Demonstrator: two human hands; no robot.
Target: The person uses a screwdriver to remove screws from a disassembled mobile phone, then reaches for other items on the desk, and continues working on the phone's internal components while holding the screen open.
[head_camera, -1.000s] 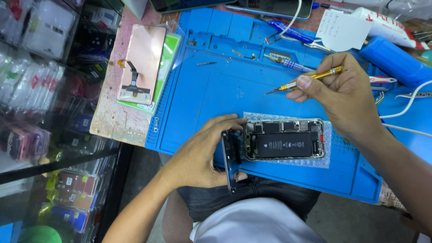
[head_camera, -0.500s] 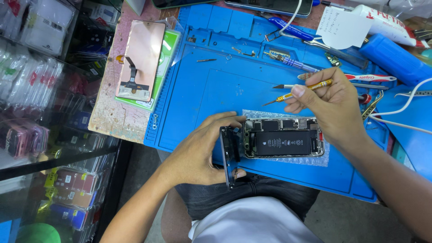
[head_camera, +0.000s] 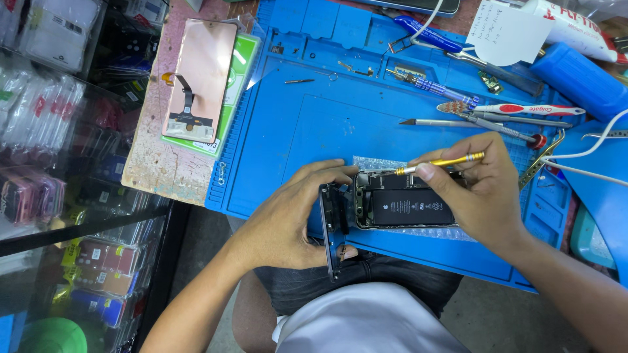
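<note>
The left hand [head_camera: 288,219] has its fingers curled around the lifted screen panel [head_camera: 332,225] of an opened phone [head_camera: 402,206], holding it on edge at the phone's left end. The phone lies on a blue repair mat [head_camera: 327,124] at the near edge of the surface, its black battery [head_camera: 411,207] exposed. The right hand [head_camera: 481,189] pinches a yellow-handled screwdriver [head_camera: 439,163] between thumb and fingers, its tip touching the phone's upper edge. Beyond the hands lie a toothbrush [head_camera: 517,109] and a craft knife [head_camera: 438,122]; a loose display panel [head_camera: 199,78] rests to the left.
</note>
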